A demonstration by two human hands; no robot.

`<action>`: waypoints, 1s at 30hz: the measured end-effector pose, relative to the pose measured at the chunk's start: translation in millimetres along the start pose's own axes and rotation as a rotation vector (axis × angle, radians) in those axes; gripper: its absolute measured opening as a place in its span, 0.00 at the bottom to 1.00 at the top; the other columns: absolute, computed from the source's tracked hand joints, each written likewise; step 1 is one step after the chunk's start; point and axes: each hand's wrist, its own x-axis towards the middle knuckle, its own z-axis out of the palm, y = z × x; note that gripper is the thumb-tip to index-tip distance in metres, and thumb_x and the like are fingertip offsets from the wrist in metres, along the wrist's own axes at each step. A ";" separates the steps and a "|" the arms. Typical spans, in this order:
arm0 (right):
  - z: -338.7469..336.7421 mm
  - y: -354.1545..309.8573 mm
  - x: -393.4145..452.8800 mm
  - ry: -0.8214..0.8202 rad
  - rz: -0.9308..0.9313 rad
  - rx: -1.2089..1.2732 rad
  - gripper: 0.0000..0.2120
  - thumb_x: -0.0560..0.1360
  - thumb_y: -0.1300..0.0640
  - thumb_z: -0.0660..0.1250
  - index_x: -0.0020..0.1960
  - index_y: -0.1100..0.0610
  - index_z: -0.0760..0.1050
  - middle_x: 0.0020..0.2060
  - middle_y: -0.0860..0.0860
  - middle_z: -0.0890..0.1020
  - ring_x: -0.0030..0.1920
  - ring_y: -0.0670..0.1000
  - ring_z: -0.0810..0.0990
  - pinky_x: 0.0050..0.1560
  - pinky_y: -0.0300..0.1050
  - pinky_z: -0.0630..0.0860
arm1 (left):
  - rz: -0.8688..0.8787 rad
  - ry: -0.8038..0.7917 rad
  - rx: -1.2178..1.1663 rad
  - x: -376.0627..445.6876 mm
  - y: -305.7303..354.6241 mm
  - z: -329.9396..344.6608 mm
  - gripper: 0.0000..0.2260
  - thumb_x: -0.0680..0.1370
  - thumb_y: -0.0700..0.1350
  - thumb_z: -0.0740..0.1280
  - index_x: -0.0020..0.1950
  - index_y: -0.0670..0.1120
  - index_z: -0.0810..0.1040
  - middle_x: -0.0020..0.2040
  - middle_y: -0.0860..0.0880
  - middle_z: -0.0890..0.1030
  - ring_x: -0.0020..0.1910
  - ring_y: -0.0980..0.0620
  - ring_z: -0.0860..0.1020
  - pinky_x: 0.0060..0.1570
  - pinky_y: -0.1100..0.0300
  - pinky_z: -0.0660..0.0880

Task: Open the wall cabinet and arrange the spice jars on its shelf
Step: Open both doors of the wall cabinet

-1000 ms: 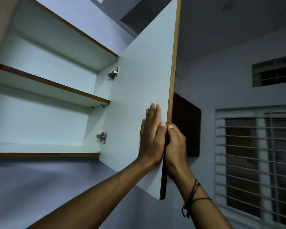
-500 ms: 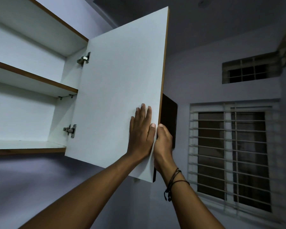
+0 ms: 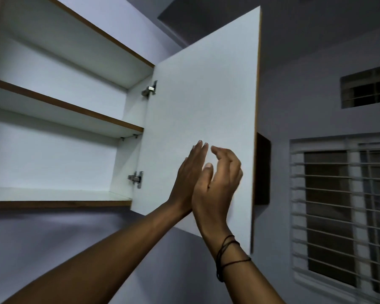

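Observation:
The wall cabinet's white door stands swung wide open to the right on two metal hinges. Its bare white shelves with brown front edges show at the left; no spice jars are in view. My left hand is raised flat with fingers straight, near or against the door's inner face. My right hand hovers just in front of the door with fingers curled and apart, holding nothing. A dark cord bracelet sits on my right wrist.
A second dark-fronted cabinet hangs behind the open door's edge. A barred window fills the right wall, with a small vent window above it. Plain wall lies below the cabinet.
My right hand has let go of the door's edge and moved left in front of the door panel. The door has swung further open, and my left hand stays by its inner face.

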 end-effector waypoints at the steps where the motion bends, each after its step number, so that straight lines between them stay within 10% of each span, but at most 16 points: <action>1: 12.5 -8.9 -4.7 -0.043 -0.016 0.039 0.19 0.75 0.64 0.58 0.64 0.56 0.74 0.64 0.49 0.74 0.66 0.45 0.68 0.67 0.48 0.68 | -0.055 0.021 -0.021 -6.7 -2.7 -18.7 0.22 0.79 0.54 0.54 0.74 0.53 0.64 0.81 0.44 0.58 0.81 0.48 0.55 0.79 0.50 0.55; 19: 270.4 -165.1 -147.7 -0.773 0.027 0.425 0.24 0.83 0.50 0.53 0.78 0.54 0.59 0.79 0.50 0.57 0.79 0.50 0.53 0.76 0.44 0.51 | -0.212 0.093 1.288 -110.9 -114.0 -373.1 0.29 0.81 0.50 0.54 0.81 0.44 0.53 0.82 0.44 0.51 0.81 0.45 0.50 0.78 0.45 0.50; 30: 337.6 -240.0 -199.5 -1.011 0.227 0.656 0.28 0.84 0.48 0.51 0.80 0.52 0.45 0.80 0.50 0.51 0.78 0.51 0.55 0.71 0.41 0.54 | -0.416 -0.088 1.580 -146.2 -155.6 -459.6 0.35 0.76 0.61 0.34 0.81 0.47 0.39 0.81 0.43 0.36 0.80 0.42 0.36 0.77 0.40 0.39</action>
